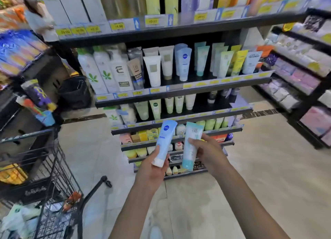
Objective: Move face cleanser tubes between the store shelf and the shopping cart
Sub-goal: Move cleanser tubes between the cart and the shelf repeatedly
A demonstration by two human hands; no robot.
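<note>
My left hand (152, 170) grips a light blue face cleanser tube (164, 140) with a white cap, cap end down. My right hand (209, 153) holds a pale teal tube (190, 145) with a turquoise cap, also cap down. Both tubes are raised in front of the store shelf (184, 91), below the row where more cleanser tubes stand, among them a matching blue tube (184, 63) and matching teal tubes (201, 59). The black wire shopping cart (57, 194) stands at my lower left, apart from both hands.
The cart holds packaged goods and bags. A second shelf unit (302, 74) with boxed products runs along the right. Another rack with snacks stands at far left. A black basket (75, 91) sits beside the shelf. Tiled floor (259, 167) lies between the units.
</note>
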